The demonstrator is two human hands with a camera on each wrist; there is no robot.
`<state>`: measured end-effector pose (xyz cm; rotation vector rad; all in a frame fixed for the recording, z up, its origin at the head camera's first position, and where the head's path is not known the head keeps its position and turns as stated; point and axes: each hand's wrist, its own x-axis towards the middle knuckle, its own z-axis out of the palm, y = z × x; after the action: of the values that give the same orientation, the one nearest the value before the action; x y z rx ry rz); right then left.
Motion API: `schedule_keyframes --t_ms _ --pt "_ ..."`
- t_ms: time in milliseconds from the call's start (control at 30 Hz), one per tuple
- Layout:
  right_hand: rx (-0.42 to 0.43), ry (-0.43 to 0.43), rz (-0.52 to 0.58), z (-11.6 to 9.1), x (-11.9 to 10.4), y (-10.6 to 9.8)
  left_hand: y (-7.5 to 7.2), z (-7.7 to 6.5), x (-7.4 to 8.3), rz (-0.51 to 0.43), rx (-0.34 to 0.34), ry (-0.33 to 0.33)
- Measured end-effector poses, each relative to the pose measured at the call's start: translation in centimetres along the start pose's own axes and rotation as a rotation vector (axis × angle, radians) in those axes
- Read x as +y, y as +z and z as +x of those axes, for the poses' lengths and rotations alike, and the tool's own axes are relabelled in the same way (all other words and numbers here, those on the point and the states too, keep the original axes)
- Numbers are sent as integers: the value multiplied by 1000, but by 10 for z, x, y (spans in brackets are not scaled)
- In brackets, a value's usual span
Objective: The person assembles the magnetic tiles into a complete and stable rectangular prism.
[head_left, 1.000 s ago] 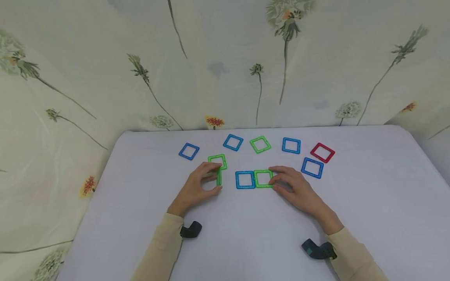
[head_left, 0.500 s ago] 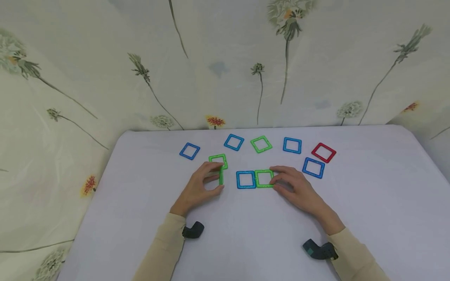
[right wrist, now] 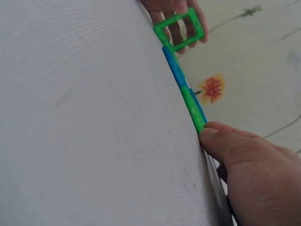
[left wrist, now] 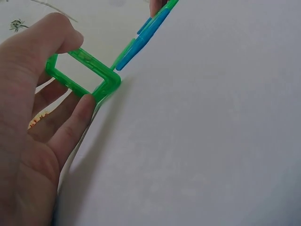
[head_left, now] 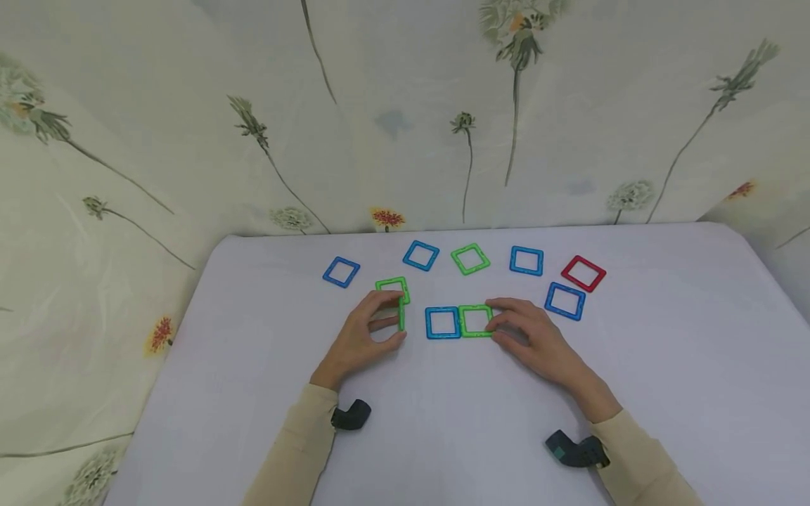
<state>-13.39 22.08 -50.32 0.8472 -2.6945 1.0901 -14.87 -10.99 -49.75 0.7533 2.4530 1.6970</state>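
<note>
My left hand [head_left: 361,334] holds a green square magnetic tile [left wrist: 110,82] on edge, thumb at its near side and fingertips at the far side. In the head view this tile shows as a thin green strip, left of a flat blue magnetic tile [head_left: 429,323] and apart from it. Against the blue tile's right side lies another green magnetic tile [head_left: 464,322], edge to edge. My right hand [head_left: 534,341] grips that green tile's right side between thumb and fingers, low at the tabletop. Behind the left fingertips lies a further green tile [head_left: 390,281], partly hidden.
Loose tiles lie along the back of the white table [head_left: 443,436]: blue tiles [head_left: 334,282] at left, middle and right, a green tile [head_left: 477,268] between them, and a red tile [head_left: 574,282] at far right beside a blue tile [head_left: 563,313]. Flowered fabric hangs behind.
My left hand has shifted slightly right with the upright green tile, closer to the flat blue tile. The right hand and the joined pair stay almost still.
</note>
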Motion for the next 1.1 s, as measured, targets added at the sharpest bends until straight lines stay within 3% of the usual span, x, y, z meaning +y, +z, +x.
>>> schedule_keyframes --t_ms 300,1100 --pt "1 3 10 0 1 1 -5 0 31 -19 -14 10" --pt "-2 25 12 0 -1 0 8 6 33 -30 -41 -13"
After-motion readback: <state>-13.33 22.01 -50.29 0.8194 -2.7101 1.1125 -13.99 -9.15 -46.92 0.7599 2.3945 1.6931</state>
